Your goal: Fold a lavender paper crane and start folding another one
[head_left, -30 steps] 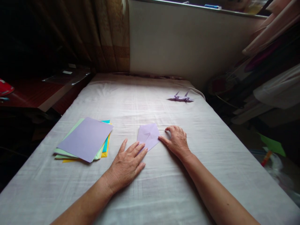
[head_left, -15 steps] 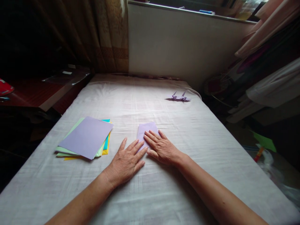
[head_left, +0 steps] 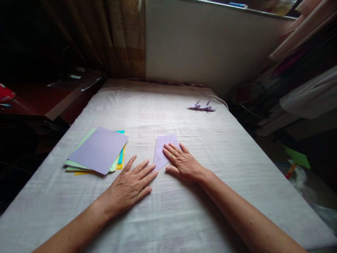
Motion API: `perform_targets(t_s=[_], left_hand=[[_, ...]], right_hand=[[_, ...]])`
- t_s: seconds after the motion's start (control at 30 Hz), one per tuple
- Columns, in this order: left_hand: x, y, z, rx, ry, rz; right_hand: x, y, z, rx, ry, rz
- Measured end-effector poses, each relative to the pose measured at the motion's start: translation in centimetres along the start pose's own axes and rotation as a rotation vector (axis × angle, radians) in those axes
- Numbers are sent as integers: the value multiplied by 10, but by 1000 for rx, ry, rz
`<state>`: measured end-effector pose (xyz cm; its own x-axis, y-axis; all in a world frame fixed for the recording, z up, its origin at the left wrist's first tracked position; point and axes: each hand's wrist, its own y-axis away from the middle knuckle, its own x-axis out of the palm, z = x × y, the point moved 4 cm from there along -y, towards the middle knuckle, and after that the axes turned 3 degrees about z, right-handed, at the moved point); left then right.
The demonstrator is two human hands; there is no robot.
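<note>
A folded lilac paper (head_left: 161, 151) lies on the white cloth (head_left: 168, 116) near the middle. My right hand (head_left: 183, 164) rests flat on its right part, fingers stretched out and pressing it down. My left hand (head_left: 128, 187) lies flat on the cloth just below and left of the paper, fingers spread, its fingertips close to the paper's lower corner. Neither hand grips anything.
A stack of coloured sheets (head_left: 98, 151), lilac on top, lies to the left. A small folded lilac paper figure (head_left: 202, 106) sits far right near the cloth's edge. A dark wooden table (head_left: 39, 102) stands left; hanging clothes (head_left: 302, 84) crowd the right.
My right hand came from the paper's right edge onto the paper and flattened it. My left hand slid back and to the left, off the paper's lower corner.
</note>
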<state>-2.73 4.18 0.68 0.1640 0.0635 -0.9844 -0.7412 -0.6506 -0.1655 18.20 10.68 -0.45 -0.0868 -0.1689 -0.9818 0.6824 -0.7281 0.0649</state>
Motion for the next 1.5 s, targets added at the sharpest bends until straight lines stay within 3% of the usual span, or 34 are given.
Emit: perform_targets(t_s=[0.53,0.8,1.13,1.27,1.5], left_hand=[[-1,13,-7,29,7,-35],[-13,13,-6,60,48,-128],[-13,13,-4,-15,40,-149],[-12,13,1,-64,34,-115],[1,7,11,-8,-6,32]], right_hand=[[0,0,1,14,25,11],[0,0,1,18,23,14],[1,0,1,19,18,25],[1,0,1,17,18,20],[1,1,1,17,20,13]])
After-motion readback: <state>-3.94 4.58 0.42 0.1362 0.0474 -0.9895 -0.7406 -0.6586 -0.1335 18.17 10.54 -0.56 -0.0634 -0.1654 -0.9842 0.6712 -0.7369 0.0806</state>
